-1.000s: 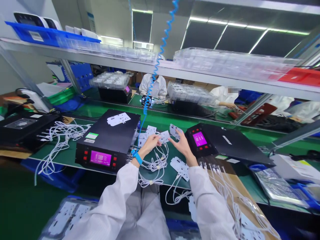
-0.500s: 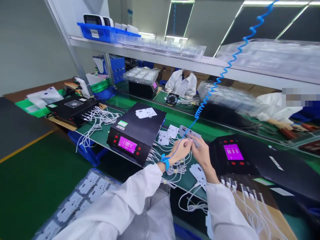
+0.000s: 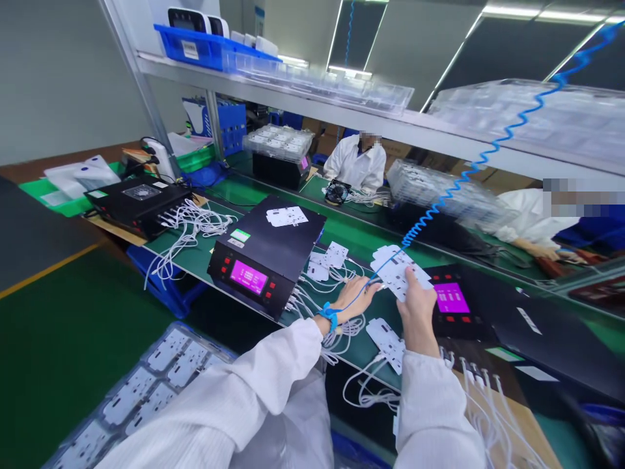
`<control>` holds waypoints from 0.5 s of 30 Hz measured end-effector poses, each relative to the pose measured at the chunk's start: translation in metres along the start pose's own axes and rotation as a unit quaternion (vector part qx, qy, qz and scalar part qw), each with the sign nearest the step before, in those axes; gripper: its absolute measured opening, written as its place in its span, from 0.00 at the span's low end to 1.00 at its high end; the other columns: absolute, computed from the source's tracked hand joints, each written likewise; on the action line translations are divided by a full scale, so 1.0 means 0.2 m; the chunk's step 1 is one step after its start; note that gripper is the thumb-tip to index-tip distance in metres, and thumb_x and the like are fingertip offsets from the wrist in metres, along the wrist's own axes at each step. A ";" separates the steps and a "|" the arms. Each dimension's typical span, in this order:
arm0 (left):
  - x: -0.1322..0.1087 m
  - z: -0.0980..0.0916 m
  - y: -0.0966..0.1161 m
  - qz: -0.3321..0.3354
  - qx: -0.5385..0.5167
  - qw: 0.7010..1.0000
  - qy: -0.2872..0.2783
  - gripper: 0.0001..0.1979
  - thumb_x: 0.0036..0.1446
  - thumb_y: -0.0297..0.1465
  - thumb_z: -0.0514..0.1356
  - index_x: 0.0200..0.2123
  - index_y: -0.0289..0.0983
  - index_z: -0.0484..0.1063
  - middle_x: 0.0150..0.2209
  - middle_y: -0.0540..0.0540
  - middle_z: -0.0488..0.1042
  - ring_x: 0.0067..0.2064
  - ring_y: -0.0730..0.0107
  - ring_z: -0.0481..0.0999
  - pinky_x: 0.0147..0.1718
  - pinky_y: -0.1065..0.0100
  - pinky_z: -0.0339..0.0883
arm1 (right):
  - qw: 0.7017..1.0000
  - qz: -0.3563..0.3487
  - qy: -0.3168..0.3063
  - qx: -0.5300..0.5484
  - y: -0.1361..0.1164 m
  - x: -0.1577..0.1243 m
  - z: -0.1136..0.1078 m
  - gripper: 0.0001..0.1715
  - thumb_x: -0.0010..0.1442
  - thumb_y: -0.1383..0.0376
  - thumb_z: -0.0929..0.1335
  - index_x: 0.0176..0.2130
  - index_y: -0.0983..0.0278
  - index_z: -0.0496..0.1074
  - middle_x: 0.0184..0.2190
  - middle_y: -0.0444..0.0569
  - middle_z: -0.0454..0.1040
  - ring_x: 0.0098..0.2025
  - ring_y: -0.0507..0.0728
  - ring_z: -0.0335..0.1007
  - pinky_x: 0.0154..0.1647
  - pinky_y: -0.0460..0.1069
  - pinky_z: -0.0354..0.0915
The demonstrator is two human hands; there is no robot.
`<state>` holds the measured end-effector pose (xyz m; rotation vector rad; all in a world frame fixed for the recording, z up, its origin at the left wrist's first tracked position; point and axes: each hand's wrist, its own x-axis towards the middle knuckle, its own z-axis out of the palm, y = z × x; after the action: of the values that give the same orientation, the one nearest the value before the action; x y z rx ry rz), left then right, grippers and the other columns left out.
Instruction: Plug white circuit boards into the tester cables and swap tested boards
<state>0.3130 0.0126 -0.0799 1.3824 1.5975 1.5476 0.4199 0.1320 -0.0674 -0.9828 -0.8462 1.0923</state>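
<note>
Right hand: yours (image 3: pixel 418 309) was gripping a white board (image 3: pixel 390 277) near its lower right edge, with the thumb laid across its face
White board: it was held up above the counter (image 3: pixel 375 307), tilted with its pierced face toward you, between the two black units
Left hand: yours (image 3: pixel 352 301) was just left of that board, palm down over the white cables (image 3: pixel 347 329), thumb and forefinger near each other; you could not tell whether they pinched a cable end
Wrist strap: a blue band (image 3: pixel 330 316) circled your left wrist, its thin lead running up toward the coiled blue cord (image 3: pixel 430 213)
Cabled board: another board (image 3: pixel 385 340) lay below your right hand by the counter's near edge, white leads at its lower end
Left black unit: this one (image 3: pixel 297 238) had its magenta screen lit and a loose board (image 3: pixel 286 216) flat on top; two smaller-looking boards (image 3: pixel 336 254) lay just beside it
Right black unit: it (image 3: pixel 498 312) stood just beyond your right hand, screen also lit
</note>
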 end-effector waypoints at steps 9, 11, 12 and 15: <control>0.03 0.06 -0.03 0.007 0.025 0.998 -0.060 0.17 0.71 0.35 0.55 0.28 0.40 0.71 0.26 0.49 0.73 0.32 0.64 0.72 0.39 0.66 0.63 | 0.993 0.112 0.007 0.022 0.01 0.04 -0.03 0.14 0.50 0.71 0.79 0.37 0.71 0.77 0.37 0.54 0.84 0.47 0.65 0.83 0.50 0.59 0.81; 0.05 0.07 -0.03 0.002 0.034 0.997 -0.066 0.17 0.72 0.35 0.53 0.30 0.39 0.73 0.28 0.48 0.74 0.34 0.64 0.74 0.41 0.66 0.65 | 0.993 0.119 -0.001 0.027 0.00 0.08 -0.02 0.14 0.50 0.72 0.79 0.38 0.71 0.77 0.36 0.52 0.84 0.45 0.63 0.84 0.49 0.58 0.81; 0.06 0.08 -0.02 -0.001 0.038 0.997 -0.069 0.17 0.72 0.36 0.53 0.31 0.38 0.73 0.29 0.48 0.75 0.35 0.64 0.75 0.42 0.65 0.66 | 0.992 0.123 -0.003 0.029 -0.01 0.09 -0.01 0.13 0.51 0.73 0.79 0.38 0.71 0.77 0.35 0.51 0.84 0.44 0.62 0.84 0.49 0.57 0.81; 0.09 0.10 -0.01 -0.014 0.045 0.996 -0.071 0.18 0.73 0.38 0.52 0.35 0.36 0.74 0.31 0.47 0.76 0.37 0.65 0.76 0.46 0.62 0.69 | 0.990 0.134 -0.002 0.034 -0.01 0.14 0.02 0.11 0.53 0.74 0.78 0.37 0.71 0.77 0.33 0.50 0.83 0.41 0.61 0.84 0.47 0.57 0.82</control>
<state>0.3235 0.0384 -0.0817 1.4773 1.6099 1.3435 0.4246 0.1594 -0.0615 -1.0584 -0.6885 1.3441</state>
